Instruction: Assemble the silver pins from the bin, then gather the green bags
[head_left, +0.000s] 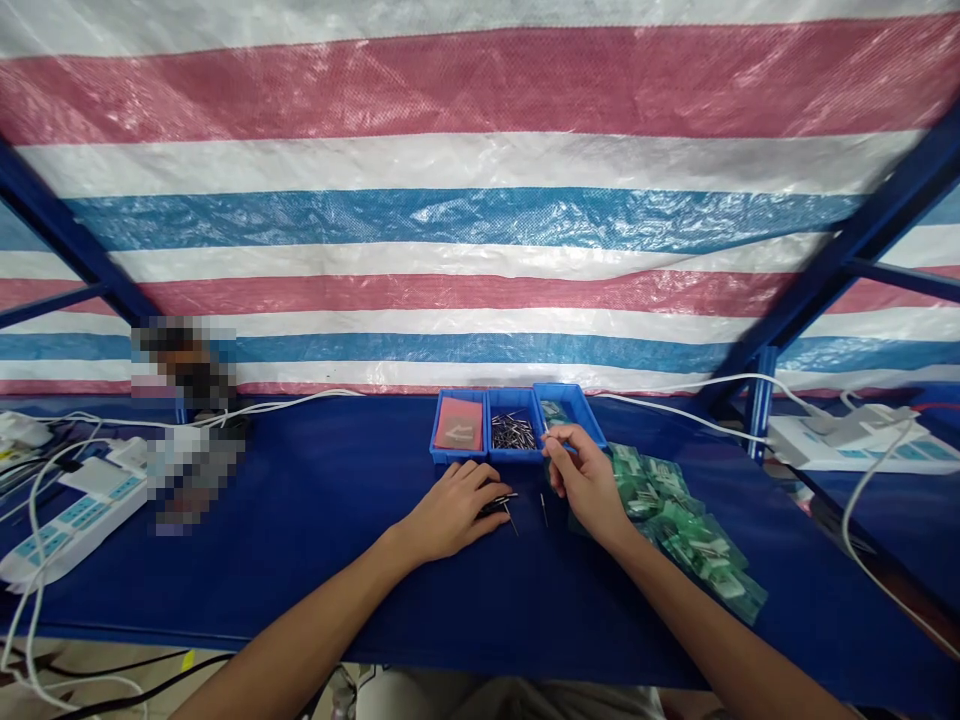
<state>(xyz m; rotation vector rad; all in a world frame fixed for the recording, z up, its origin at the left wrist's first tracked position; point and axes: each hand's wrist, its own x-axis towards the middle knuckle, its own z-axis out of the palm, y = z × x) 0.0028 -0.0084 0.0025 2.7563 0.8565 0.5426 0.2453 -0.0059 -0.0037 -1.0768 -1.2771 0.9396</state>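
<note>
My left hand rests on the blue tabletop, its fingers curled over a few thin dark metal pins that stick out past the fingertips. My right hand is raised near the front of the right blue bin, thumb and forefinger pinched together. A small pale bit shows at their tips, too small to name. Between the hands a single thin pin lies on the table. Just beyond, the middle blue bin holds a heap of short metal pins.
The left blue bin holds a pink sheet with a clear packet. Green-tinted plastic bags are spread beside my right forearm. Power strips with white cables flank both sides. A striped tarp hangs behind, between blue posts.
</note>
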